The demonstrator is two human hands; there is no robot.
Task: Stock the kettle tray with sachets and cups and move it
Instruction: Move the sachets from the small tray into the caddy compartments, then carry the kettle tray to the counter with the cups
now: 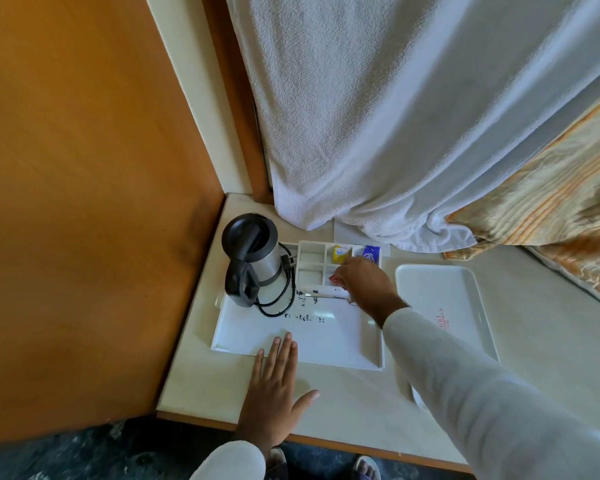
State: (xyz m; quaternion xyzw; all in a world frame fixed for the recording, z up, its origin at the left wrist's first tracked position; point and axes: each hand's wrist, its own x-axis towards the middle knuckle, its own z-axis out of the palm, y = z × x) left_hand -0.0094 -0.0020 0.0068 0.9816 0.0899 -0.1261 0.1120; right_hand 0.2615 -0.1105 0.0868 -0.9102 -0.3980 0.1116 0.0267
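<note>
A white kettle tray (326, 341) lies on the pale counter, with a steel and black kettle (252, 259) and its coiled cord at its back left. A white divided sachet holder (310, 263) stands at the tray's back; a yellow sachet (340, 254) and a blue sachet (371, 252) sit in its rear compartments. My right hand (364, 284) reaches over the holder's front compartment, fingertips pinching a small red sachet (335, 279). My left hand (274, 382) lies flat on the counter, fingers spread over the tray's front rim. No cups are visible.
A second white tray (444, 306) with red print lies to the right. A white towel (378, 133) and a patterned curtain (551, 202) hang down to the counter behind the holder. An orange wooden panel (84, 202) walls the left side. The counter's front edge (326, 439) is near my feet.
</note>
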